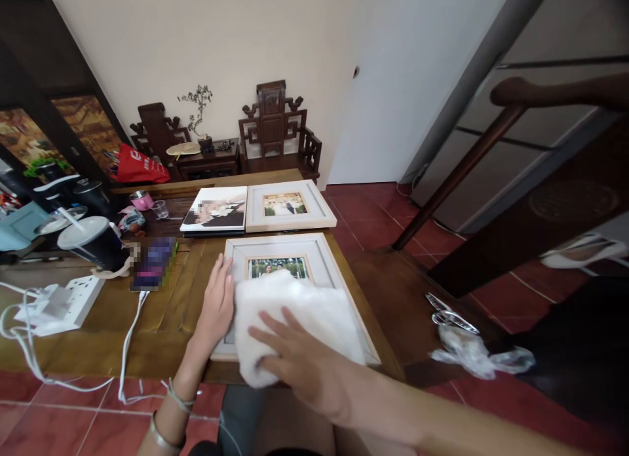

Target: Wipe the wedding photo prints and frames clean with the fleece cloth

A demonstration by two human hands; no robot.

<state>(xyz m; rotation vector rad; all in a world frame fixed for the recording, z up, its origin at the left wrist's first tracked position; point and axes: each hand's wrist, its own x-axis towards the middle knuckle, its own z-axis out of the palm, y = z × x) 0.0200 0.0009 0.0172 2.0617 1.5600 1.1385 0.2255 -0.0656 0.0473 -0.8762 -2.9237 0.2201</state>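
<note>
A picture frame [339, 263] with a pale mat and a wooden rim lies flat on the table in front of me. A white cloth [314, 305] covers the lower part of it and hides the bottom of its photo [289, 267]. My right hand [295, 351] rests on the cloth with its fingers spread, palm down. Along the frame's left edge lies my left hand [216, 299], its fingers stretched out and touching the rim. It holds nothing.
Behind lie a second framed photo [314, 207] and a photo panel [216, 210]. At left are a power strip [73, 305], white cables, a phone [153, 263] and a lidded cup [93, 243]. Scissors [455, 318] and a plastic bag [464, 351] lie at right.
</note>
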